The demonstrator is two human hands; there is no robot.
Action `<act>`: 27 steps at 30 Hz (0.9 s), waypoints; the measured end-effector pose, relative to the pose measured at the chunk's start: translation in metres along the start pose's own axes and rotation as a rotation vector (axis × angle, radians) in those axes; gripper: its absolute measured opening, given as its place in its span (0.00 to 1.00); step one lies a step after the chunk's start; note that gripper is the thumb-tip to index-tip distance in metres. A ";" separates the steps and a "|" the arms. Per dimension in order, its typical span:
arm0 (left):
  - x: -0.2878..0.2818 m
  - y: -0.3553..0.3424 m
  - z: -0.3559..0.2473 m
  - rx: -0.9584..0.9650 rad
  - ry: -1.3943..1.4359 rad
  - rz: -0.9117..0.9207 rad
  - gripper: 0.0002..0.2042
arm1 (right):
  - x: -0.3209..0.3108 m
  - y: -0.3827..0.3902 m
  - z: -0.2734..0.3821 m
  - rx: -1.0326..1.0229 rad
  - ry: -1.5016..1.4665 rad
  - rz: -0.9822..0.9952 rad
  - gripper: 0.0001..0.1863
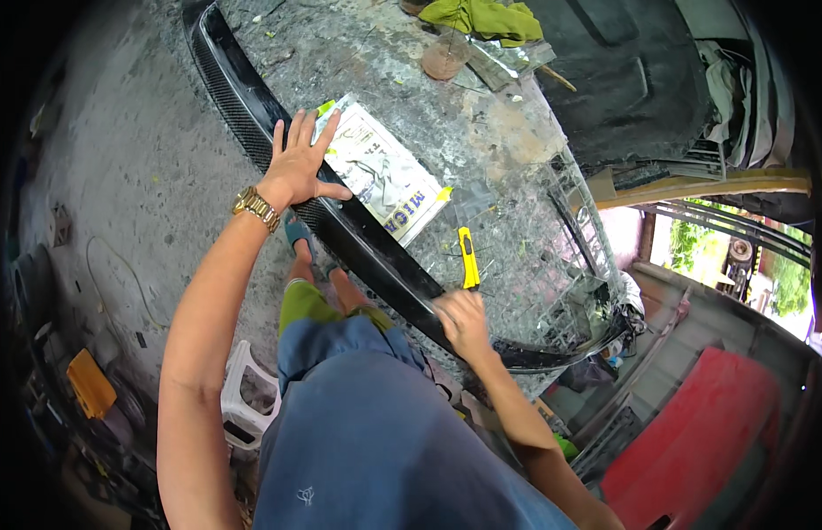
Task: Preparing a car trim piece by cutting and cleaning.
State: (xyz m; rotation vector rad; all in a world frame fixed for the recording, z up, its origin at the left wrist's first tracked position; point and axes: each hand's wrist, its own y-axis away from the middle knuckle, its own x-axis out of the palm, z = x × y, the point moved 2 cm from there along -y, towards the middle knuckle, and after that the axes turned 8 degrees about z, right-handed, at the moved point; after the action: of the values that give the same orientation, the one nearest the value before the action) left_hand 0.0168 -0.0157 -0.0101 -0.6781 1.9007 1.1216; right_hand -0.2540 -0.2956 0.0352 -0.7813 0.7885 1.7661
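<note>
One stained grey worktable (pixel 508 168), with a long black curved strip (pixel 389 256) along its near edge and a printed sheet (pixel 389 172) beside the strip. Rests left hand (pixel 298 172) on the strip, open, palm down, fingers spread wide. Curls right hand (pixel 464 320) against the strip farther right; cannot tell whether gripping. Just beyond, on the table, a yellow utility knife (pixel 467 258).

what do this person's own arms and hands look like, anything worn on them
The left hand and right hand are both bare, with no gloves. A gold-coloured metal link band circles the left wrist; nothing shows on the right wrist. No sleeves cover the forearms, and no cables or markings can be made out on them.
</note>
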 end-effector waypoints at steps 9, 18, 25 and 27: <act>-0.004 0.002 0.006 -0.029 -0.033 0.040 0.70 | -0.052 -0.006 -0.094 0.511 -0.174 -0.040 0.16; 0.005 0.058 -0.033 0.105 -0.072 -0.510 0.43 | -0.018 -0.033 -0.123 0.429 0.078 -0.275 0.20; 0.049 0.129 -0.092 0.234 -0.169 -0.273 0.29 | 0.016 -0.048 -0.106 0.354 0.323 -0.157 0.17; 0.052 0.140 -0.114 0.300 -0.197 -0.212 0.29 | 0.022 -0.053 -0.114 0.378 0.314 -0.183 0.18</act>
State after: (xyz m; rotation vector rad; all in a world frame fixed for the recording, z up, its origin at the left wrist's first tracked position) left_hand -0.1598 -0.0542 0.0412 -0.5621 1.7350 0.7227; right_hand -0.1931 -0.3609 -0.0560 -0.8512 1.1800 1.2946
